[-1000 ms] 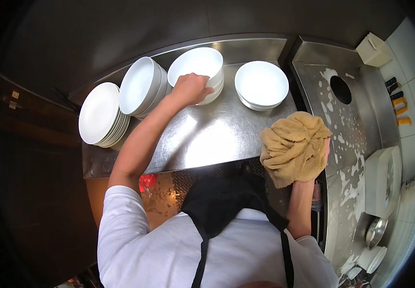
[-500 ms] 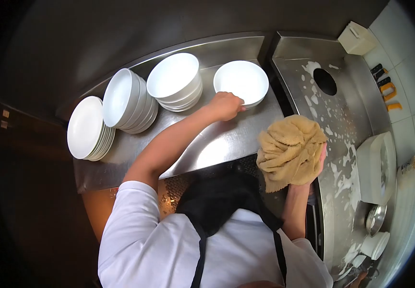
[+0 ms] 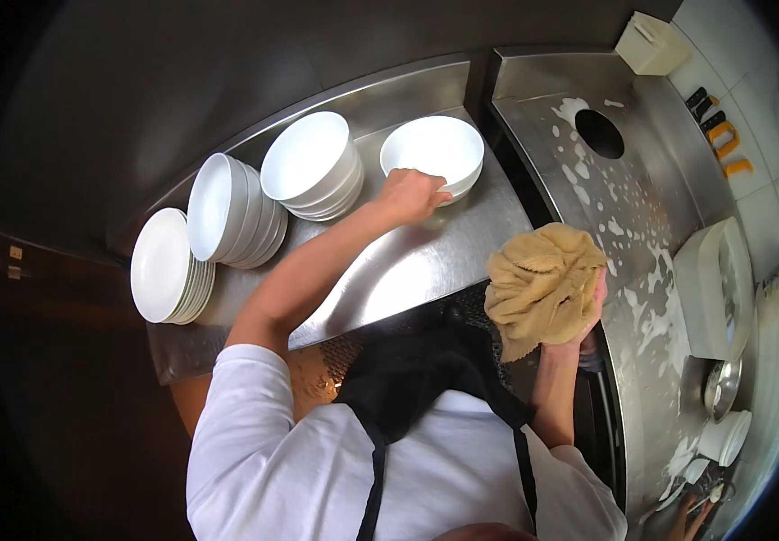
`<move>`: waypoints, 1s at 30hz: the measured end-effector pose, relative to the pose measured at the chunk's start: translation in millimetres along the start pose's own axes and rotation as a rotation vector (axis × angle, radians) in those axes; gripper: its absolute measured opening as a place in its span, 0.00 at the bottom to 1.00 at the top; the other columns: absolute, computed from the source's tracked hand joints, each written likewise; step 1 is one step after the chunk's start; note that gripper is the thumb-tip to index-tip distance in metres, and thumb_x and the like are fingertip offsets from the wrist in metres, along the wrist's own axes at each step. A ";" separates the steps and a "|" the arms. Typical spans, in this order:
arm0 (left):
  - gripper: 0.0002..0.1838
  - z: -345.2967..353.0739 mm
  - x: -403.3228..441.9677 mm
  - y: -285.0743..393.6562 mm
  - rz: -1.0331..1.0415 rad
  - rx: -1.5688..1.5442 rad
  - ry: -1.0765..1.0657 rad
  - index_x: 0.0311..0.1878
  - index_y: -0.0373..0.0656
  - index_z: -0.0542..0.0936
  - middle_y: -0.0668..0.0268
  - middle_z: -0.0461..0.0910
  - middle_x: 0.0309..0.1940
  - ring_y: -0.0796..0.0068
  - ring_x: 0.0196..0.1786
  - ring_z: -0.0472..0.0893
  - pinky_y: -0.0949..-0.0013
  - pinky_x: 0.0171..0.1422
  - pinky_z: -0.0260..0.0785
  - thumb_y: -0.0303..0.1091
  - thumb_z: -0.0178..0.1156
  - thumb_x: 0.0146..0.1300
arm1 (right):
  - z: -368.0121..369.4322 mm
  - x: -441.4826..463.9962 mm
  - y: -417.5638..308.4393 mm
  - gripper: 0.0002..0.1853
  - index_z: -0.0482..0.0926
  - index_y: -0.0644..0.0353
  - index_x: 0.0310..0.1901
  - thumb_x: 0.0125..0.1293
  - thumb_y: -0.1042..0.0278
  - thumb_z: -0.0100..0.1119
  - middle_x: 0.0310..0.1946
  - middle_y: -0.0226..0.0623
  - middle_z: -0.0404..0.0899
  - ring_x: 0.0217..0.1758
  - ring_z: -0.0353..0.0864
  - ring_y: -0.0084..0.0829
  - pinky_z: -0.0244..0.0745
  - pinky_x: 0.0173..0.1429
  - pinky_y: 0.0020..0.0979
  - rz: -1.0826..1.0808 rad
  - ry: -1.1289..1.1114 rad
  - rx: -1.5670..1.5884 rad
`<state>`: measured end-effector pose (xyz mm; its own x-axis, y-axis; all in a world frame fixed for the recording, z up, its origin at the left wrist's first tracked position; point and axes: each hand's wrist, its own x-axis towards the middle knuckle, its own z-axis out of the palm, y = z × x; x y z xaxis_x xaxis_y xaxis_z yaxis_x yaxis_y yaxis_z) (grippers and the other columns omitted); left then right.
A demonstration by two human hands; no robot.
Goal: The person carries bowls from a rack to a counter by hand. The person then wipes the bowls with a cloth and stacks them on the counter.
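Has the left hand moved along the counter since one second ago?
Yes: judged against the metal counter, the left hand has moved to the right, from the middle bowl stack to the right bowl stack.

1. My head camera looks forward and down past my white short-sleeved shirt and black cloth apron.
2. My bare hands are fairly near.
3. Its wide view spans the shiny steel desk ahead and foam-spotted steel surface rightward.
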<state>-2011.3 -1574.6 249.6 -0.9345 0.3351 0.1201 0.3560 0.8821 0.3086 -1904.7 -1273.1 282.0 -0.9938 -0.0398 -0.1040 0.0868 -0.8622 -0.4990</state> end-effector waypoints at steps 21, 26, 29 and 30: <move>0.19 -53.3 23.2 21.6 0.263 -0.090 0.100 0.33 0.43 0.81 0.56 0.79 0.19 0.50 0.28 0.81 0.51 0.36 0.71 0.50 0.59 0.70 | -15.2 -15.2 -9.0 0.32 0.68 0.59 0.69 0.78 0.41 0.39 0.65 0.40 0.74 0.67 0.73 0.39 0.68 0.72 0.43 -0.020 0.010 -0.013; 0.20 -77.0 70.5 74.8 0.489 -0.161 0.010 0.32 0.41 0.80 0.55 0.78 0.19 0.49 0.27 0.79 0.53 0.35 0.71 0.50 0.60 0.69 | -28.7 -23.2 -20.8 0.30 0.70 0.59 0.68 0.79 0.44 0.39 0.64 0.41 0.75 0.66 0.74 0.41 0.69 0.71 0.44 -0.073 0.102 0.056; 0.18 -74.7 122.8 104.9 0.472 -0.295 -0.074 0.37 0.39 0.83 0.57 0.83 0.24 0.60 0.28 0.80 0.62 0.37 0.73 0.47 0.62 0.70 | -36.0 -26.7 -25.9 0.28 0.71 0.59 0.67 0.79 0.45 0.39 0.63 0.41 0.76 0.65 0.75 0.41 0.69 0.71 0.44 -0.124 0.131 0.075; 0.16 -57.8 144.4 111.1 0.364 -0.599 -0.100 0.40 0.39 0.83 0.61 0.84 0.29 0.66 0.30 0.81 0.64 0.40 0.74 0.45 0.63 0.70 | -40.3 -29.7 -29.7 0.28 0.71 0.59 0.67 0.80 0.45 0.39 0.63 0.41 0.76 0.65 0.75 0.41 0.70 0.71 0.44 -0.143 0.135 0.079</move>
<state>-2106.5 -1447.4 355.8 -0.7414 0.6282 0.2361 0.5594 0.3841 0.7345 -1874.9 -1225.9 265.3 -0.9767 0.1496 -0.1539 -0.0660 -0.8915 -0.4483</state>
